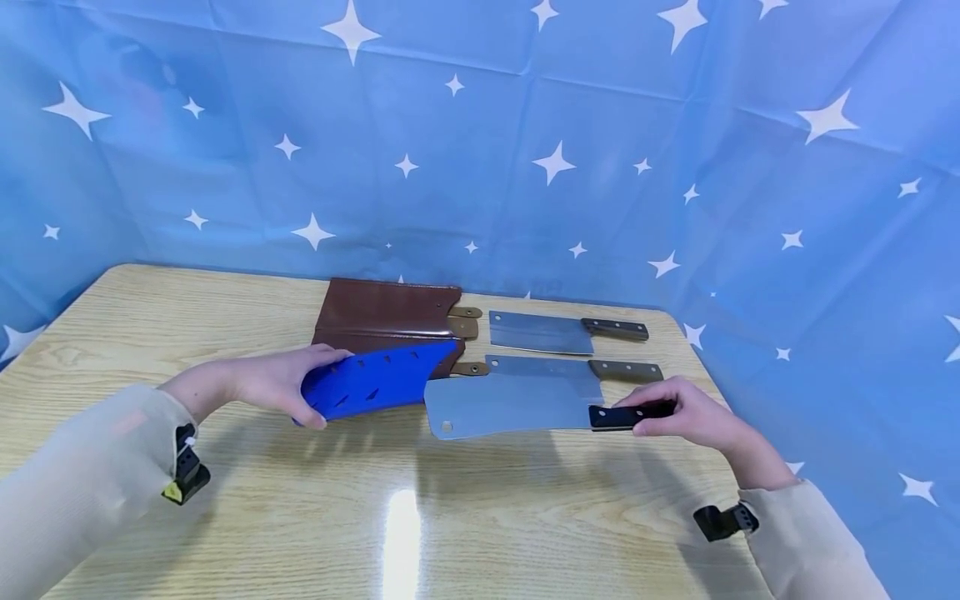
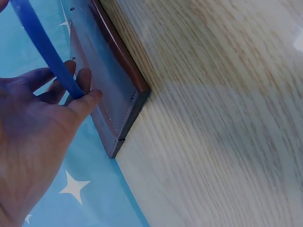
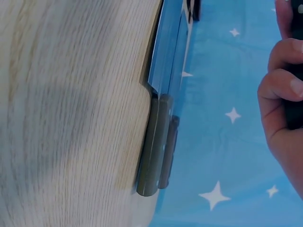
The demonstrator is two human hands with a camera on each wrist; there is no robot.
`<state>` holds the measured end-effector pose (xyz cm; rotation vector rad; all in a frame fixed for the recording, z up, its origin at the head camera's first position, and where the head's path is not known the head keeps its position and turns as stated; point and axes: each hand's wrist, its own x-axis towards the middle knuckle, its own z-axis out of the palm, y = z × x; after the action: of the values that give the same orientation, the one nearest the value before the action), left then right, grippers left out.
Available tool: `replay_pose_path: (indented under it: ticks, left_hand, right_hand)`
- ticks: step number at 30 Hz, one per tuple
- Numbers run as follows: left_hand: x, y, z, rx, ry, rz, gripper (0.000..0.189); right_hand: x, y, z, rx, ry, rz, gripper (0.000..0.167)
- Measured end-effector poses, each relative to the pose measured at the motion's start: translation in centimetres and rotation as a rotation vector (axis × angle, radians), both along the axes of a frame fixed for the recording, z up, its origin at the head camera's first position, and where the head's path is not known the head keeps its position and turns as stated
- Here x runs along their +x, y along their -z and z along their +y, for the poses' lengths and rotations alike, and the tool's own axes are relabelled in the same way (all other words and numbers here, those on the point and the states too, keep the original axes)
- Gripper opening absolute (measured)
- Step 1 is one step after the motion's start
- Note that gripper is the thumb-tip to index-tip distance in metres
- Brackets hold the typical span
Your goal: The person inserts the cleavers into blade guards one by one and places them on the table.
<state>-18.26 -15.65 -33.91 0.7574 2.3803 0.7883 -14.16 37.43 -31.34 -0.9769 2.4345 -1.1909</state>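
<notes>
Left hand (image 1: 288, 383) pinched sheath (image 1: 386, 382) by its left end, above table (image 1: 525, 517). Right hand (image 1: 690, 408) gripped cleaver (image 1: 513, 406) by handle (image 1: 617, 417), fingers curled round, just right of sheath, nearer than two knives (image 1: 538, 332).

White glare on table (image 1: 525, 525); dimmer wrist views
</notes>
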Motion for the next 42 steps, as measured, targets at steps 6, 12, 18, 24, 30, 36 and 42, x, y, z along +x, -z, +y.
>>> replay_pose_path:
  ticks: [6, 12, 18, 24, 30, 36, 42]
  left_hand:
    - [0.4, 0.0, 0.7, 0.016, 0.037, -0.035, 0.099]
    - [0.6, 0.1, 1.1, -0.002, 0.046, 0.008, 0.1]
    - [0.6, 0.4, 1.2, 0.002, 0.052, 0.035, 0.101]
    - [0.5, 0.1, 0.8, 0.021, 0.031, 0.011, 0.101]
    - [0.5, 0.4, 0.9, 0.038, 0.021, 0.006, 0.101]
    - [0.7, 0.6, 1.2, 0.031, 0.027, 0.058, 0.102]
    - [0.8, 0.6, 2.3, 0.042, 0.066, 0.094, 0.101]
  right_hand:
    - [-0.3, 0.4, 0.0, 0.056, 0.091, -0.013, 0.025]
    - [-0.6, 0.8, -0.2, 0.118, 0.134, -0.016, 0.026]
    - [-0.9, 1.1, -0.5, 0.11, 0.205, -0.032, 0.028]
    - [-1.3, 1.1, 0.6, -0.07, 0.166, -0.135, 0.034]
    - [-1.5, 1.6, 1.1, -0.188, 0.139, -0.187, 0.045]
    - [-1.3, 2.3, 0.7, -0.2, 0.154, -0.182, 0.044]
    - [-1.4, 3.0, 0.2, -0.225, 0.068, -0.182, 0.046]
